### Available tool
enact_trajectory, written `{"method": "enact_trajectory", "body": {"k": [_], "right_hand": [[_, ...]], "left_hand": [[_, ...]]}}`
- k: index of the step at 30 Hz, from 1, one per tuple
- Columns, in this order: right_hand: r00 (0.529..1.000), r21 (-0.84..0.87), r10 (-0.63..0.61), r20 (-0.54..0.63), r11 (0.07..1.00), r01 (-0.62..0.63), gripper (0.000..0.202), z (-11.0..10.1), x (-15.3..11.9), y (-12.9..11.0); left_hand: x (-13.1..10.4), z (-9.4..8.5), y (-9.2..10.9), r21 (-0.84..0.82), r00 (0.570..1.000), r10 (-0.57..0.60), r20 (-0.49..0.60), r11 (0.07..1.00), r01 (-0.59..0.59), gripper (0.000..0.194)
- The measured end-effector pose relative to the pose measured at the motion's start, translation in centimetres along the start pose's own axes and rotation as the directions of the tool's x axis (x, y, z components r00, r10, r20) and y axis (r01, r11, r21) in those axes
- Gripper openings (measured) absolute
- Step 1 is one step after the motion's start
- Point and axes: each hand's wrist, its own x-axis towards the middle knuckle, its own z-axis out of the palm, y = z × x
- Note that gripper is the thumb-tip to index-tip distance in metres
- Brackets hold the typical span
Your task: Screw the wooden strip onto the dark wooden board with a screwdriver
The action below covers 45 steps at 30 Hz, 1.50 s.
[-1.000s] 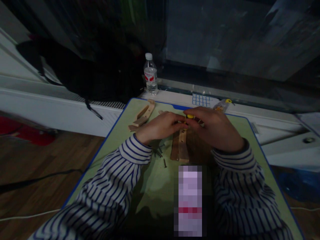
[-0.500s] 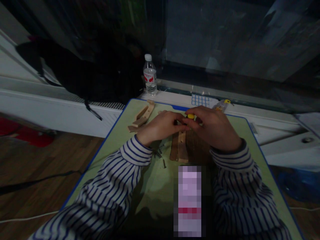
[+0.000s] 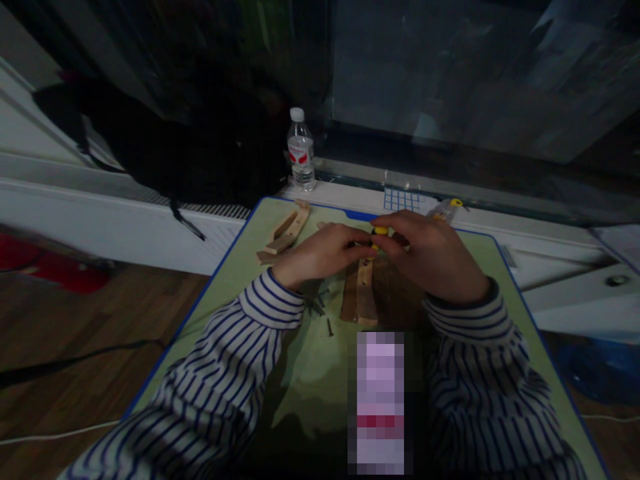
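My right hand (image 3: 430,257) grips a short screwdriver (image 3: 381,231) with a yellow-and-black handle, thumb and fingers round its top. My left hand (image 3: 325,252) is closed, its thumb and forefinger pinched at the lower part of the same tool. The blade and whatever it meets are hidden by the fingers. Below the hands lies a pale wooden strip (image 3: 367,300) with holes along it, resting on a darker brown wooden board (image 3: 395,293). Several loose screws (image 3: 315,305) lie left of the board, one screw (image 3: 329,327) apart from them.
Shaped wooden pieces (image 3: 287,230) lie at the far left of the green, blue-edged table (image 3: 210,333). A water bottle (image 3: 301,157) stands on the sill behind, beside a black bag (image 3: 165,153). A clear plastic bag with a yellow-topped item (image 3: 445,210) lies at the back right.
My right hand has turned and shifted slightly, and more yellow of the screwdriver shows between the fingers. My left hand stays nearly in place. The wooden strip and the screws have not moved.
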Motion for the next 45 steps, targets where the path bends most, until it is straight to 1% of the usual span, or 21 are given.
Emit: {"method": "enact_trajectory", "body": {"k": [2, 5, 11, 14, 18, 22, 25, 31, 33, 35, 40, 45], "right_hand": [[1.000, -0.040, 0.010, -0.011, 0.999, -0.010, 0.026, 0.1, 0.1, 0.0], [1.000, -0.058, 0.022, 0.004, 0.998, -0.022, 0.025, 0.1, 0.2, 0.0], [0.999, -0.069, 0.038, -0.005, 0.997, -0.038, 0.024, 0.0, 0.2, -0.2], [1.000, -0.034, 0.020, -0.002, 0.999, -0.020, 0.026, 0.0, 0.1, -0.2], [0.999, 0.040, -0.036, 0.024, 0.999, 0.035, 0.033, 0.0, 0.0, -0.2], [0.998, 0.050, -0.049, 0.038, 0.998, 0.047, 0.032, 0.0, -0.1, -0.2], [0.999, 0.014, -0.017, 0.037, 1.000, 0.017, 0.029, 0.0, -0.1, -0.2], [0.998, -0.118, 0.057, 0.003, 0.991, -0.056, 0.025, 0.1, 0.1, -0.2], [0.998, -0.138, 0.067, -0.001, 0.988, -0.067, 0.024, 0.2, 0.2, -0.2], [0.997, -0.143, 0.072, 0.001, 0.987, -0.071, 0.023, 0.2, 0.2, -0.3], [0.998, -0.106, 0.065, 0.004, 0.992, -0.065, 0.028, 0.2, 0.1, -0.3], [0.999, 0.019, -0.024, 0.042, 1.000, 0.023, 0.034, 0.0, -0.2, -0.2]], "left_hand": [[0.0, -0.1, 0.1, -0.018, 0.999, 0.014, 0.034, 1.000, -0.013, 0.029], [0.0, -0.3, 0.3, -0.020, 0.999, 0.007, 0.050, 1.000, -0.006, 0.028], [-0.1, 0.2, 0.1, 0.059, 0.997, -0.067, -0.032, 0.996, 0.069, 0.028], [0.0, 0.6, -0.3, 0.066, 0.996, -0.082, -0.043, 0.994, 0.084, 0.027], [0.0, 0.7, -0.5, 0.062, 0.996, -0.083, -0.042, 0.994, 0.085, 0.025], [0.0, 0.7, -0.3, 0.076, 0.996, -0.078, -0.032, 0.994, 0.080, 0.023], [0.0, 0.6, -0.1, 0.089, 0.998, -0.056, -0.015, 0.994, 0.057, 0.023], [0.0, 0.3, 0.3, 0.090, 0.998, -0.039, 0.051, 0.995, 0.034, 0.026], [0.0, 0.3, 0.4, 0.089, 0.998, -0.047, 0.049, 0.995, 0.042, 0.026], [0.0, 0.4, 0.3, 0.067, 0.998, -0.058, 0.024, 0.996, 0.057, 0.025], [0.1, 0.8, -0.4, 0.019, 0.996, -0.076, -0.041, 0.997, 0.076, 0.023], [0.1, 0.9, -0.6, 0.051, 0.997, -0.070, -0.034, 0.996, 0.072, 0.022]]}}
